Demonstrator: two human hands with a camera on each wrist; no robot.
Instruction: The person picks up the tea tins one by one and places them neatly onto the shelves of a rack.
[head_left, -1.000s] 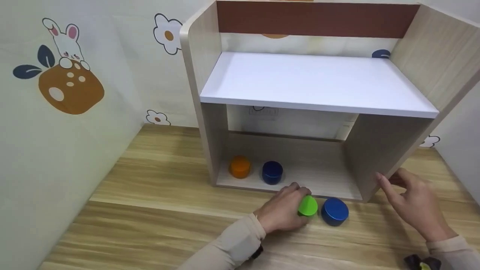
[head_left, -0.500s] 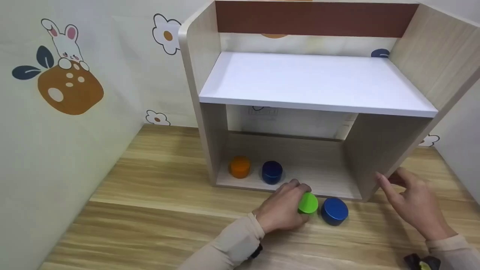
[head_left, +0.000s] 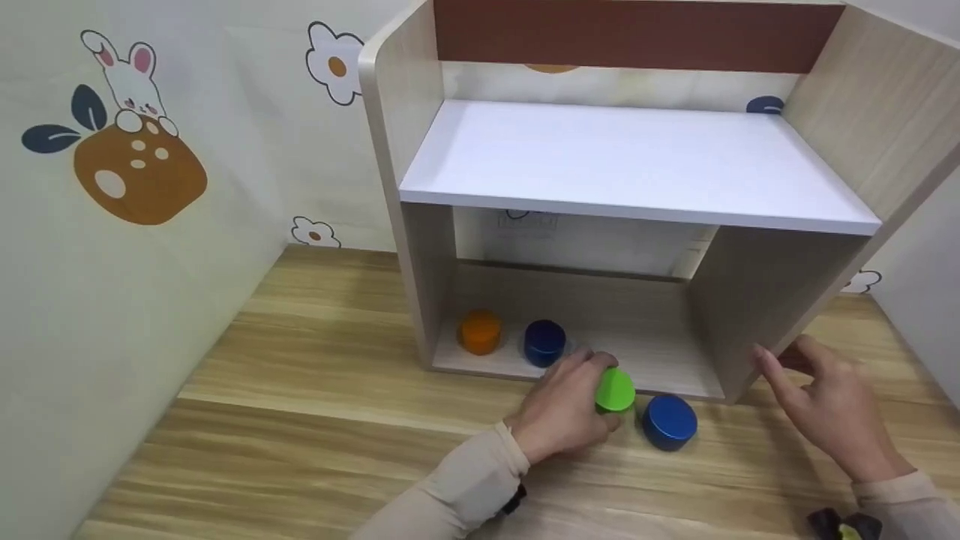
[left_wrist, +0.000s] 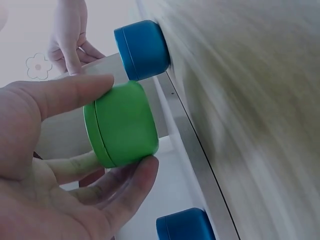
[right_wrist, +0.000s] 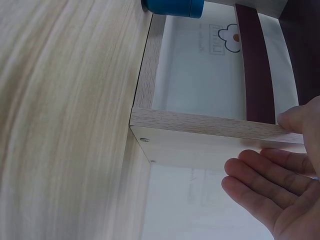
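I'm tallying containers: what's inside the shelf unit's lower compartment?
An orange container and, to its right, a dark blue one. The left hand and the green container it holds hide part of the floor; what's there can't be seen.

The worktop (head_left: 262, 420) has a wood-grain surface. It supports an upright shelf unit (head_left: 832, 150) and one blue container (head_left: 670, 423), cylindrical, positioned just in front of the unit's lower front edge, toward the right. The lower board (head_left: 637, 330) carries an orange container (head_left: 480, 332), near the left side panel (head_left: 431, 277), and a dark blue container (head_left: 544, 343) to its right, apart.
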